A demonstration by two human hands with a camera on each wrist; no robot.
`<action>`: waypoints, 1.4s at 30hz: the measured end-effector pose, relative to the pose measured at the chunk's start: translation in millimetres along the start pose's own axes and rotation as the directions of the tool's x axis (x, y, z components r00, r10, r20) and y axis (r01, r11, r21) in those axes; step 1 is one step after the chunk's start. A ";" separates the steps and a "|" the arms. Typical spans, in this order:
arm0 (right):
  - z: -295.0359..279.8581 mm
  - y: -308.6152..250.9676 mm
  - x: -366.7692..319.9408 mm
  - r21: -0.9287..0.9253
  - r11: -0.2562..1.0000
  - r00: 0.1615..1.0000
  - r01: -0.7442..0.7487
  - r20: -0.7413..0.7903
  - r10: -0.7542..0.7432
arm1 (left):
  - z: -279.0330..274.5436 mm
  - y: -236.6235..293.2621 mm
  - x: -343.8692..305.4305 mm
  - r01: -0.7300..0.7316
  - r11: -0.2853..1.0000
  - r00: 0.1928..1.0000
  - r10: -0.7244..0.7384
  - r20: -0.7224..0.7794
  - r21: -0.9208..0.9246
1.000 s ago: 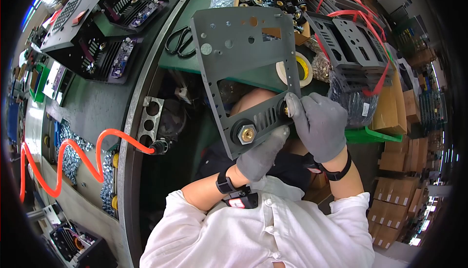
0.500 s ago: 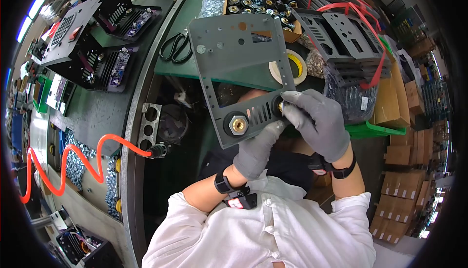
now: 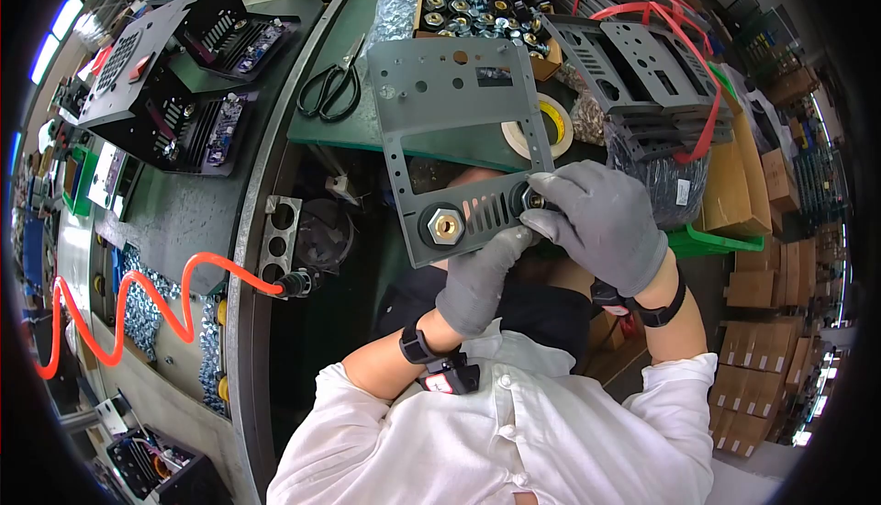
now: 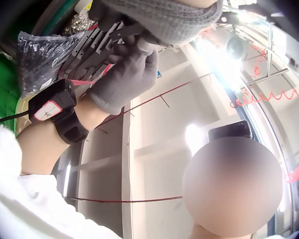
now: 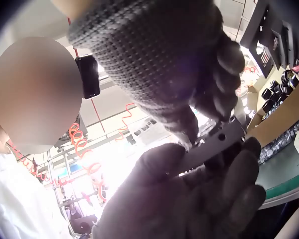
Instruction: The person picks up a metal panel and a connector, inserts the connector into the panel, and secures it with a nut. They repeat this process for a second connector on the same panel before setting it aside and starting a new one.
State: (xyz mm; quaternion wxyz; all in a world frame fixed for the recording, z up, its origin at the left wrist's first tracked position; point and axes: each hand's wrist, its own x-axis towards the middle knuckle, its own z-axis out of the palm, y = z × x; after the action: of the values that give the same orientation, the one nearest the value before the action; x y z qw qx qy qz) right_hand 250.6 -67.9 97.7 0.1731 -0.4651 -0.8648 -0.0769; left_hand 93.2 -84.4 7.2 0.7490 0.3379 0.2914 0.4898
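Note:
A grey sheet-metal panel (image 3: 459,115), with a large rectangular cutout, slots and round holes, is held up over the lap. My gloved left hand (image 3: 485,277) grips its lower edge, thumb on the front; the right wrist view shows the fingers curled under the panel's edge (image 5: 214,148). A big hex nut (image 3: 445,226) with a brass centre sits on a black round fitting at the panel's lower left. At the lower right, my gloved right hand (image 3: 606,227) pinches a second hex nut (image 3: 530,200) between thumb and fingers, partly covering it.
A carton of black fittings (image 3: 486,5) stands at the back, beside scissors (image 3: 328,90) and a tape roll (image 3: 562,129). Strapped metal panels (image 3: 652,64) are stacked at the right. Assembled black housings (image 3: 138,73) stand at the left, above an orange coiled hose (image 3: 128,275).
The panel's lower end has moved slightly up in the head view. My right hand has turned at the wrist, its thumb now lower by the right-hand nut; the left hand keeps its hold.

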 end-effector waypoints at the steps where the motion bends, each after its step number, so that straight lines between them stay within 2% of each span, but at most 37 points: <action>1: -0.4 -1.1 -0.4 -0.024 0.998 0.998 -0.065 0.017 0.065 | 1.9 -0.6 -1.2 -0.002 1.000 1.000 0.002 0.000 0.000; 2: 0.6 -0.5 -0.2 -0.024 0.998 0.998 -0.064 0.016 0.064 | 4.0 -1.4 -3.3 -0.020 1.000 1.000 0.020 -0.014 -0.002; 4: 3.5 0.9 -0.6 -0.136 0.972 0.980 -0.193 0.022 0.197 | 5.7 2.1 -3.4 -0.026 0.999 1.000 0.026 -0.002 0.030; 5: 2.3 -1.8 1.5 -0.136 0.971 0.980 -0.195 0.018 0.199 | 5.7 2.3 -3.2 -0.027 0.999 1.000 0.027 0.001 0.032; 7: -3.2 -12.0 10.2 -0.157 0.951 0.944 -0.266 -0.244 0.224 | 5.3 3.5 -2.3 -0.081 0.994 0.997 0.081 0.007 0.080; 8: -6.5 -15.2 11.4 -0.080 0.968 0.938 -0.239 -0.278 0.208 | 4.3 5.3 -0.8 -0.083 0.993 0.997 0.083 0.007 0.080; 9: -6.5 -16.0 6.8 -0.080 0.968 0.938 -0.238 -0.279 0.208 | 2.7 7.9 1.4 -0.124 0.988 0.992 0.123 0.014 0.091; 11: -9.5 -11.9 -9.4 0.160 0.981 0.986 -0.108 -0.107 0.126 | 1.2 10.0 2.4 -0.167 0.981 0.986 0.165 0.025 0.103; 12: -19.2 -7.5 -15.0 0.333 0.943 0.999 -0.021 -0.037 0.035 | 0.9 9.5 1.6 -0.150 0.985 0.989 0.150 0.017 0.089; 13: -21.1 -9.0 -14.9 0.332 0.943 0.998 -0.023 -0.041 0.038 | 0.7 8.8 1.2 -0.131 0.988 0.991 0.131 0.010 0.077; 15: -22.0 -22.2 -7.5 0.334 0.930 0.944 -0.155 -0.228 0.239 | -0.2 5.2 1.9 -0.142 0.983 0.990 0.140 0.025 0.114; 16: -13.2 -22.0 -1.1 0.244 0.954 0.908 -0.175 -0.334 0.252 | 0.5 3.5 2.5 -0.158 0.977 0.987 0.154 0.037 0.147; 17: -11.0 -18.6 -7.8 0.239 0.953 0.902 -0.185 -0.344 0.261 | 1.7 2.7 1.2 -0.157 0.976 0.987 0.150 0.052 0.152; 19: -14.1 -5.3 -24.7 0.255 0.965 0.985 -0.065 -0.135 0.102 | 3.4 1.4 -2.3 -0.096 0.986 0.995 0.096 0.007 0.135; 20: -23.0 -3.5 -28.6 0.443 0.895 0.997 -0.058 -0.024 0.076 | 3.1 -1.4 -2.1 -0.099 0.985 0.995 0.098 0.013 0.140; 21: -21.0 -7.6 -25.8 0.442 0.895 0.996 -0.060 -0.032 0.083 | 2.3 -6.1 -0.8 -0.167 0.973 0.986 0.166 0.019 0.157; 22: -16.8 -16.8 -18.4 0.369 0.923 0.963 -0.110 -0.192 0.191 | 2.9 -8.8 -0.2 -0.232 0.957 0.973 0.230 0.028 0.174; 23: -16.1 -22.3 -15.5 0.299 0.937 0.892 -0.178 -0.353 0.282 | 5.6 -8.0 0.1 -0.227 0.957 0.974 0.223 0.042 0.179; 24: -17.4 -20.4 -21.7 0.296 0.936 0.884 -0.191 -0.362 0.295 | 9.3 -5.7 1.3 -0.199 0.971 0.980 0.195 0.042 0.132; 25: -18.2 -15.8 -30.4 0.311 0.934 0.930 -0.175 -0.260 0.261 | 12.4 -3.5 3.0 -0.172 0.981 0.985 0.169 0.043 0.085; 27: -21.9 -3.6 -46.8 0.349 0.927 0.985 -0.136 -0.053 0.164 | 13.0 -1.2 0.7 -0.136 0.981 0.991 0.133 0.029 0.142; 28: -25.9 0.5 -55.4 0.461 0.883 0.995 -0.091 0.007 0.099 | 13.7 -1.0 -0.5 -0.090 0.977 0.996 0.093 -0.005 0.193; 29: -26.4 -4.1 -50.6 0.460 0.883 0.994 -0.095 -0.003 0.108 | 14.9 -3.1 1.6 -0.089 0.975 0.996 0.090 0.006 0.201; 30: -26.1 -13.5 -40.2 0.385 0.912 0.958 -0.141 -0.180 0.225 | 15.5 -7.3 3.9 -0.151 0.967 0.988 0.147 0.038 0.204; 31: -26.9 -18.0 -36.8 0.315 0.927 0.878 -0.205 -0.359 0.316 | 17.8 -10.3 5.4 -0.212 0.956 0.977 0.202 0.073 0.203; 32: -27.9 -15.5 -43.1 0.312 0.926 0.871 -0.214 -0.369 0.326 | 22.8 -10.7 4.9 -0.211 0.955 0.977 0.196 0.088 0.208; 35: -29.6 1.3 -69.6 0.323 0.939 0.963 -0.122 -0.189 0.191 | 35.6 -10.5 4.3 -0.283 0.931 0.958 0.264 0.109 0.231; 36: -33.9 5.3 -77.7 0.457 0.890 0.980 -0.008 -0.175 0.099 | 36.0 -11.3 2.7 -0.254 0.936 0.963 0.223 0.148 0.243; 37: -35.7 3.6 -80.7 0.452 0.892 0.977 -0.016 -0.183 0.111 | 36.6 -12.2 1.4 -0.224 0.940 0.966 0.179 0.188 0.257; 39: -42.6 -5.9 -76.0 0.356 0.923 0.896 -0.147 -0.348 0.277 | 42.1 -15.0 1.0 -0.227 0.927 0.966 0.177 0.187 0.297; 40: -41.5 -4.9 -76.1 0.263 0.935 0.880 -0.236 -0.351 0.321 | 46.8 -17.3 2.0 -0.235 0.914 0.967 0.185 0.176 0.330; 42: -36.7 -1.4 -91.9 0.198 0.942 0.891 -0.272 -0.319 0.324 | 61.0 -20.5 5.3 -0.278 0.870 0.956 0.211 0.202 0.408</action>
State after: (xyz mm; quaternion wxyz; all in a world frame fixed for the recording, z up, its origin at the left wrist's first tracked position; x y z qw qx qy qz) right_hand 304.4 -151.0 97.8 0.3665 -0.5575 -0.7420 -0.0660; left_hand 152.9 -99.0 27.1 0.6072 0.5656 0.2897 0.4769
